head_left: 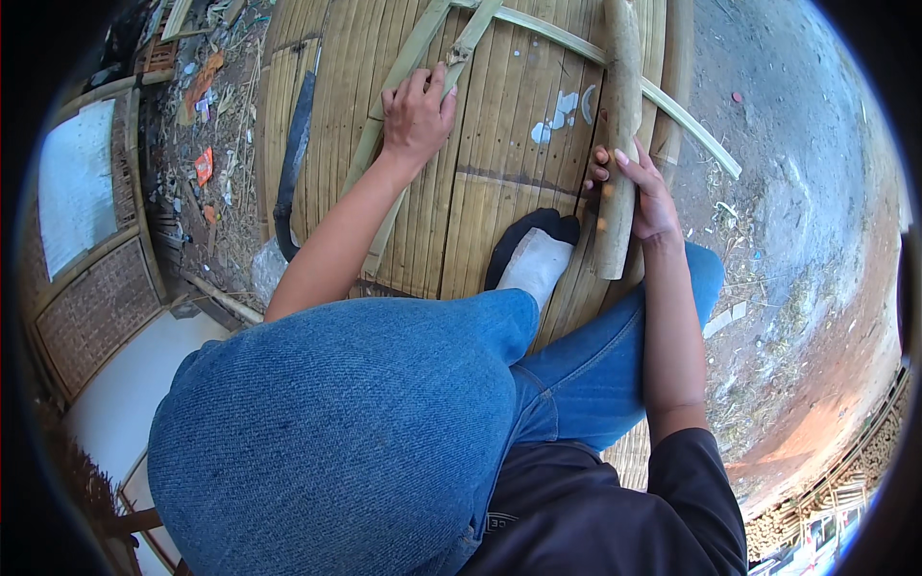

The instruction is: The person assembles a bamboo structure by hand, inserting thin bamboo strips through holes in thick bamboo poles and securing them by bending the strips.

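Note:
Ahead on the left, my left hand (420,117) rests with bent fingers over a split bamboo strip (471,36), close to its knot. A second bamboo strip (411,53) runs beside it, partly under my hand. My right hand (645,192) is wrapped round the lower part of a thick round wooden stick (622,86), thumb on top and fingertips showing on its left side. A thin pale strip (696,134) crosses beneath that stick and sticks out to the right. Left of my left forearm lies a long dark-bladed knife (296,134) with a curved black handle end.
I sit on a bamboo slat platform (499,216), my foot in a black and white sock (538,254) between my hands. Litter and wood scraps (206,182) cover the ground at left. Grey dirt ground (797,192) spreads rightward, with stacked bamboo (778,528) at the lower right.

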The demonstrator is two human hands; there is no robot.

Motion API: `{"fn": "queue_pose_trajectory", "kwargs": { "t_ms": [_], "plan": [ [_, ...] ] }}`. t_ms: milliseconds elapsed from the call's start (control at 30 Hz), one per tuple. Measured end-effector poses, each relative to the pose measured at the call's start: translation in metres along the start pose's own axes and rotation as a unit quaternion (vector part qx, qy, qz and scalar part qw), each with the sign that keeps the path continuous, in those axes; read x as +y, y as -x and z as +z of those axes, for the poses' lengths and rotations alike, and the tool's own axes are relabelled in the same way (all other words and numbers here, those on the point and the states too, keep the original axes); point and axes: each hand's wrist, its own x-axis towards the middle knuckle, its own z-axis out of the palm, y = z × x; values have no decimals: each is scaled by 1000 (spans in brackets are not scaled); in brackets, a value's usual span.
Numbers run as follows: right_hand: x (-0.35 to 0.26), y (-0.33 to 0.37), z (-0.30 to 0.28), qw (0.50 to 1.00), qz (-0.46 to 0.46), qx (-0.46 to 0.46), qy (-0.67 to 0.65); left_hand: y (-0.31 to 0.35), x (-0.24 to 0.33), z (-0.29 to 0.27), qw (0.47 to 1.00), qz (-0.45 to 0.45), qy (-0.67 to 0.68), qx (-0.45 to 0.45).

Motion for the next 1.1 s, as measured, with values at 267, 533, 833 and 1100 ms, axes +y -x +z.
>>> {"fn": "queue_pose_trajectory", "kwargs": {
  "t_ms": [267, 533, 833, 1100],
  "plan": [
    [2, -1, -4, 1000, -1, 3, 3, -3, -4, -4, 1000, -7, 15, -23],
    [1, -2, -4, 1000, 1, -18, -4, -1, 1, -3, 1000, -5, -15, -10],
    [1, -2, -3, 1000, 2, -12, -1, 0, 0, -2, 1000, -13, -4, -6],
    [0, -1, 0, 1000, 3, -2, 2, -2, -1, -6, 999, -18, 25, -20]
  ]
}}
